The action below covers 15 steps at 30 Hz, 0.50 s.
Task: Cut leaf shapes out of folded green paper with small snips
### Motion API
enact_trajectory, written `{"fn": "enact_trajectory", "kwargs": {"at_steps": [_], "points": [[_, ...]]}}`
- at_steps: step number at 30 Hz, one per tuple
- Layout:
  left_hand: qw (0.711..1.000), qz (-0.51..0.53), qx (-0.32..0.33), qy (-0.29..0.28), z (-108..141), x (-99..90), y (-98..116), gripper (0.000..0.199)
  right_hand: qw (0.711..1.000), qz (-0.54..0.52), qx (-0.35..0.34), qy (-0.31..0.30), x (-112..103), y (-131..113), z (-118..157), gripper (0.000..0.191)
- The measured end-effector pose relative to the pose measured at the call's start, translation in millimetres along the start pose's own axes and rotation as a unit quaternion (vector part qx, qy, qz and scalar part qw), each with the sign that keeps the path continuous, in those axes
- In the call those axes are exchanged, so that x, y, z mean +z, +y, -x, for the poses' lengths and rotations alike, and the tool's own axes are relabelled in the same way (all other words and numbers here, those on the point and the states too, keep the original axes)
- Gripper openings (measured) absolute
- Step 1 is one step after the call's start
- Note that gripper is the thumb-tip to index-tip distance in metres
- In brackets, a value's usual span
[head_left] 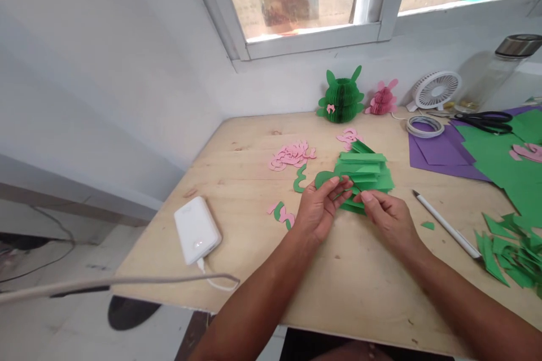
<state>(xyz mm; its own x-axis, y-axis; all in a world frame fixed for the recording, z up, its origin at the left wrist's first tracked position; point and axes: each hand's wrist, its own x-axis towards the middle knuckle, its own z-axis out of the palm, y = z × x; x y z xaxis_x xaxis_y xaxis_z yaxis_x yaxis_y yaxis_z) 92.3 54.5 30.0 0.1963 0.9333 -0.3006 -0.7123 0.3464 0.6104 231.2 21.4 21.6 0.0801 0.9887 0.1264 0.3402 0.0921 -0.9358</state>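
Observation:
My left hand (319, 206) pinches a curved green paper cutout (325, 178) above the middle of the table. Close to its right, my right hand (387, 214) has thumb and fingers pressed together at the cutout's right side; what they hold is too small to make out. Just beyond both hands lies a stack of folded green paper (368, 172). To the left are a heap of pink paper cutouts (292, 155), a wavy green cutout (300, 179) and a small group of pink and green pieces (282, 215).
A white power bank (197, 229) with a cable lies on the left of the wooden table (237, 180). Green and pink paper figures (342, 100) and a fan (436, 90) stand behind. Right are tape (425, 126), scissors (485, 120), a pen (449, 225) and green scraps (514, 256).

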Motion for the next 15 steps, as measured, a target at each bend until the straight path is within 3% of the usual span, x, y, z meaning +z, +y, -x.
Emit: {"fn": "enact_trajectory", "kwargs": {"at_steps": [15], "points": [[1.000, 0.002, 0.014, -0.012, 3.7, 5.8, -5.8, 0.021, 1.000, -0.019, -0.018, 0.017, 6.5, 6.0, 2.8, 0.037]]}}
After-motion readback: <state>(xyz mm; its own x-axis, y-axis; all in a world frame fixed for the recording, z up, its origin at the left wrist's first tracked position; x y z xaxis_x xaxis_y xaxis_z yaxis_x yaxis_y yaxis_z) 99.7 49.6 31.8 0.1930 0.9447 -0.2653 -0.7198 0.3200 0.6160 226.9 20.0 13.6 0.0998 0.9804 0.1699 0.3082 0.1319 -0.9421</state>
